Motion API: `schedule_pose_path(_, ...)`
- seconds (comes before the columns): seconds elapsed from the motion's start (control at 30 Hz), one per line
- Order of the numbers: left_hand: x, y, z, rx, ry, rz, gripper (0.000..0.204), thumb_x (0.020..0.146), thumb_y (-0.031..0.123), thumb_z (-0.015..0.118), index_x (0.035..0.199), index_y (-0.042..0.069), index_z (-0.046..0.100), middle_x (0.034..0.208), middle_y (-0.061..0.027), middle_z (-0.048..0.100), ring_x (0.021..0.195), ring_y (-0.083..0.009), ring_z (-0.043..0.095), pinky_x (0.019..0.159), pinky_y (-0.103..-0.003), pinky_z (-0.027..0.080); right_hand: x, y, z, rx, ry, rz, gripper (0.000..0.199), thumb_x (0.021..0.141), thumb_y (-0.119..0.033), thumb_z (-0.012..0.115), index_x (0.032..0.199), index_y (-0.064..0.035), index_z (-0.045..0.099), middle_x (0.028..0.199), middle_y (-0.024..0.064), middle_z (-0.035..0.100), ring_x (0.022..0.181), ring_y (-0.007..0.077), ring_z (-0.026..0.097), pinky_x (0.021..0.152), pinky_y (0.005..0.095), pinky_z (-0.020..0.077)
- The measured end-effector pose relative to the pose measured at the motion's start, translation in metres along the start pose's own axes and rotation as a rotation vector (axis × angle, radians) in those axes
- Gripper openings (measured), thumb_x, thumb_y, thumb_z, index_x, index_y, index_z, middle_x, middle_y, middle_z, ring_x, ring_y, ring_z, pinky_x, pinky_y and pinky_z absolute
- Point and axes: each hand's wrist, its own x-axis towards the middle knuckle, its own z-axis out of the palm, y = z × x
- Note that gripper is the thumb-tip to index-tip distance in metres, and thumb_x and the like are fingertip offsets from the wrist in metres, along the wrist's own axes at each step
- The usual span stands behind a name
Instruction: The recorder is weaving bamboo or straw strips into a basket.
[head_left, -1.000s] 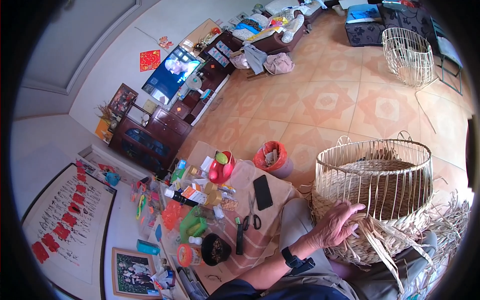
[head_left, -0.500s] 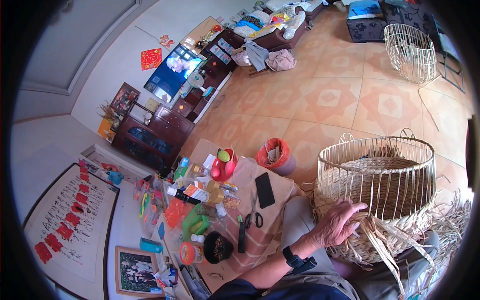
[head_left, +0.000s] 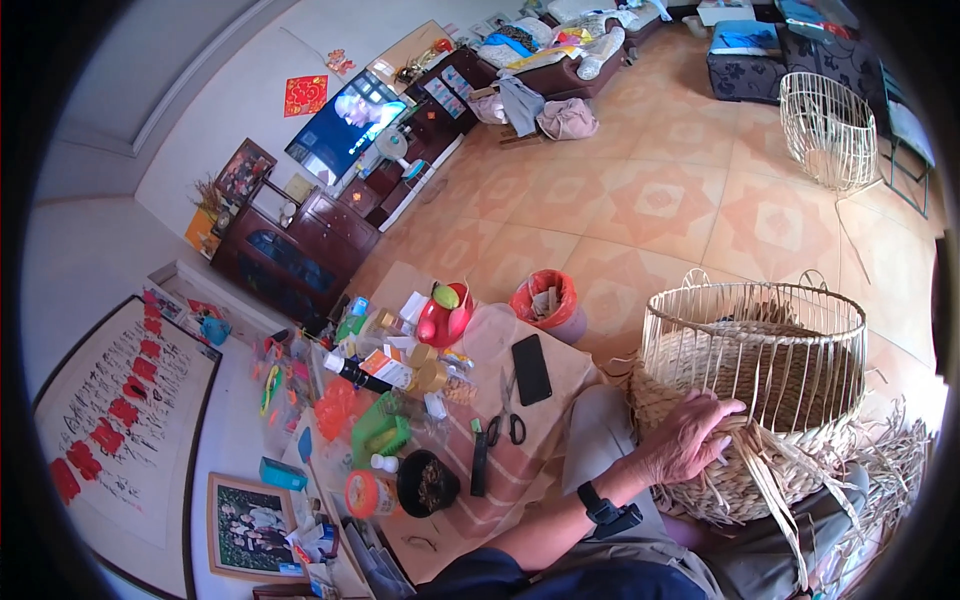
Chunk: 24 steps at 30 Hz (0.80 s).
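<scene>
A round basket [head_left: 660, 380] stands against my legs at the right. Its lower wall is densely woven from dry straw, and bare upright stakes rise to a rim with two small loops. My left hand [head_left: 690, 436], a dark watch on its wrist, is closed against the near side of the wall, at the top of the weave. Its fingers bend round straw strands [head_left: 765, 470], whose long loose ends hang down the front over my leg. My right hand does not show.
Left of my knees, a low table holds scissors [head_left: 508, 420], a black phone [head_left: 531, 367], a black bowl [head_left: 428, 484] and bottles. A lined bin [head_left: 548, 303] stands beyond it. Loose straw [head_left: 900, 480] lies at right; an open basket frame [head_left: 828, 130] stands farther off.
The view has shifted slightly, so the room sits a little differently in the picture. My left hand stays at the same place on the basket wall, its fingers slightly moved.
</scene>
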Motion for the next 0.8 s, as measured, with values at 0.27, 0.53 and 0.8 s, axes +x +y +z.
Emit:
schedule_pose_path(0.27,-0.003,-0.003,0.006,0.022,0.068,0.092,0.046,0.092,0.016,0.067,0.134,0.001,0.055,0.104,-0.0171,0.06,0.101,-0.0364,0.058,0.101,-0.048,0.042,0.053,-0.055,0.017,0.035,-0.015,-0.07,0.038,0.107,-0.025,0.057,0.137,-0.0016,0.058,0.098,-0.0008,0.059,0.07,0.0056,0.044,0.064,0.0193,0.0373)
schedule_pose_path(0.53,-0.003,-0.009,0.013,0.061,0.139,0.121,0.03,0.094,0.011,0.067,0.123,0.002,0.063,0.1,-0.0125,0.063,0.098,-0.03,0.061,0.096,-0.043,0.046,0.091,-0.105,0.033,0.066,-0.016,-0.106,0.037,0.108,-0.026,0.056,0.136,-0.0017,0.059,0.096,-0.0018,0.058,0.07,0.0054,0.044,0.063,0.0194,0.0368)
schedule_pose_path(0.8,0.0,0.02,-0.004,0.301,0.338,0.068,0.024,0.092,0.004,0.068,0.115,0.002,0.065,0.108,-0.0099,0.064,0.1,-0.0288,0.061,0.094,-0.042,0.048,0.128,-0.148,0.061,0.113,-0.016,-0.12,0.037,0.108,-0.026,0.056,0.135,-0.0018,0.06,0.095,-0.0028,0.058,0.069,0.0052,0.044,0.062,0.0195,0.0364)
